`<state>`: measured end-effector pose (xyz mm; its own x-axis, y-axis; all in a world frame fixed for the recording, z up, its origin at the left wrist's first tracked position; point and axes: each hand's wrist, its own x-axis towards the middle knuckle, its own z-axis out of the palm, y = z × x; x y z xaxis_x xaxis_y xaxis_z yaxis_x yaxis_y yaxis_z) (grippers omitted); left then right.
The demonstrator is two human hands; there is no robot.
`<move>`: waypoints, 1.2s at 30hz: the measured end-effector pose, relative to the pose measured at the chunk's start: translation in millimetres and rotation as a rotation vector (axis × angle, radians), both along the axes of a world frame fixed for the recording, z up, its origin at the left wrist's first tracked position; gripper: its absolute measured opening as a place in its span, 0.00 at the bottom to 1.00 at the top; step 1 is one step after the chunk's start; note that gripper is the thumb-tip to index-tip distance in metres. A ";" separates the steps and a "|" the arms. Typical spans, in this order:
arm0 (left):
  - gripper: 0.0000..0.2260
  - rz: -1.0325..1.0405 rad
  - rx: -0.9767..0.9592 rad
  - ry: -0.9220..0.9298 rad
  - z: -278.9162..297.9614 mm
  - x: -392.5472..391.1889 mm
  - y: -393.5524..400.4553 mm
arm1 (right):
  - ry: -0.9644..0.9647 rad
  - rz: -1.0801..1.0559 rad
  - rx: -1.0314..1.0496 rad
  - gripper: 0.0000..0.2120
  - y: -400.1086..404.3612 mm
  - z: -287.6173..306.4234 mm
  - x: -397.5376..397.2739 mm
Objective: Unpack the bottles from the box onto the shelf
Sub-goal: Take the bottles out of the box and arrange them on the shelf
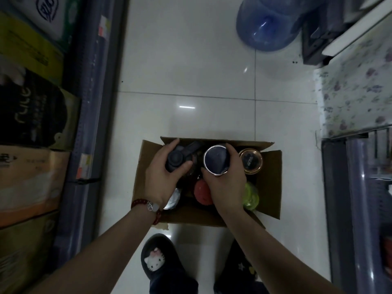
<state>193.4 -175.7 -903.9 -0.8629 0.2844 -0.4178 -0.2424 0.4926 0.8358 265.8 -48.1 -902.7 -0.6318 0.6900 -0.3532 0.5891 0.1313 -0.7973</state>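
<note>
An open cardboard box (pixel 271 187) stands on the white tiled floor in front of my feet. Inside it, my left hand (pixel 163 177) grips a dark bottle with a strap lid (pixel 176 159) at the box's far left. My right hand (pixel 229 183) wraps around a steel-rimmed bottle with a dark blue top (pixel 216 159) in the middle. Also in the box are a gold-rimmed jar (pixel 251 160), a red-lidded bottle (pixel 202 190), a yellow-green bottle (pixel 251 195) and a silvery lid (pixel 172 200), partly hidden by my wrists.
A shelf (pixel 89 115) with cartons and packages runs along the left. On the right stands another shelf frame (pixel 356 187) and a floral-covered surface (pixel 352 96). A blue water jug (pixel 269 24) lies on the floor ahead. My slippers (pixel 157 259) are just behind the box.
</note>
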 end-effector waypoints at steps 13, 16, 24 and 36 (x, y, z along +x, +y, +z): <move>0.24 -0.033 0.049 0.187 202.2 -39.7 55.4 | 0.116 0.067 0.035 0.37 63.9 203.4 -24.8; 0.22 -0.093 0.076 0.237 252.5 -53.2 71.5 | 0.153 0.037 0.080 0.40 80.2 250.7 -32.9; 0.09 -0.219 0.273 0.208 416.7 -70.8 118.5 | 0.344 -0.137 0.096 0.28 118.3 415.1 -14.4; 0.14 -0.457 0.550 0.108 683.1 -14.8 223.5 | 0.563 -0.278 0.257 0.25 184.9 679.5 73.9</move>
<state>178.6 47.8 -220.9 -0.6360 0.7711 -0.0295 -0.0143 0.0264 0.9995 339.7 136.8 -223.2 -0.4585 0.8713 0.1748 0.1327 0.2617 -0.9560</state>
